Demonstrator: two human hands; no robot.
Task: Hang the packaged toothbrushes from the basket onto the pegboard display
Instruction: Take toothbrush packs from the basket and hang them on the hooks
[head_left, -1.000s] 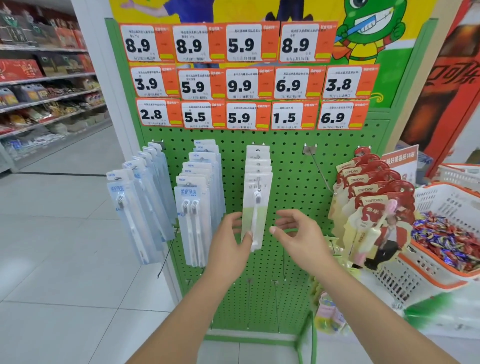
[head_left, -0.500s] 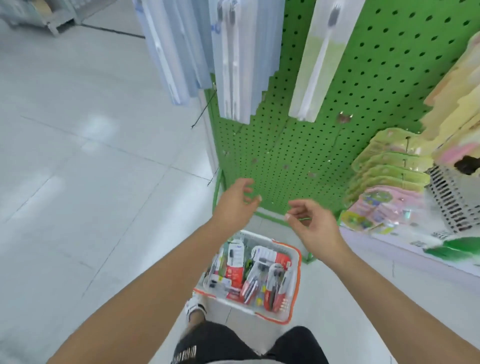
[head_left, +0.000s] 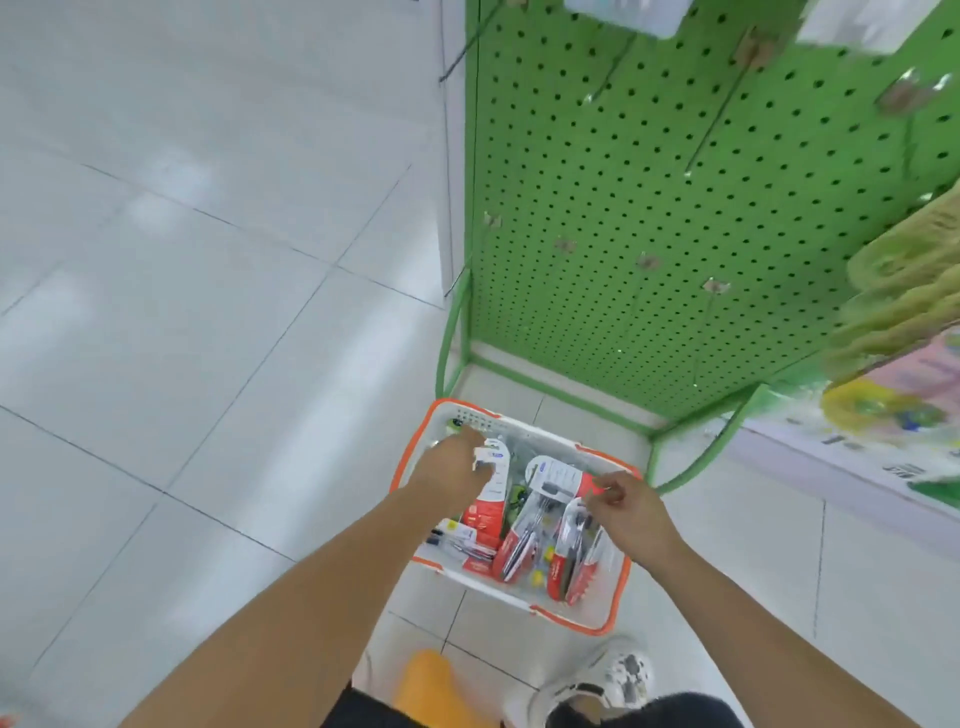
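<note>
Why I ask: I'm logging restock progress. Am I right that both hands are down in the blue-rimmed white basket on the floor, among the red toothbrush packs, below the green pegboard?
Not quite: the basket has an orange rim, not blue, as the head view shows. The rest holds: left hand and right hand are down among the red toothbrush packs, below the green pegboard.

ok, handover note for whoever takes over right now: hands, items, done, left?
Left hand: down in the basket, fingers on a red-and-white toothbrush pack; grip unclear.
Right hand: over the basket's right side, fingers curled by another pack; hold unconfirmed.
Packs lie in the basket on the floor before the green pegboard.
Done: nothing lifted.
Left: lift packs, hang them on the bare hooks.
</note>
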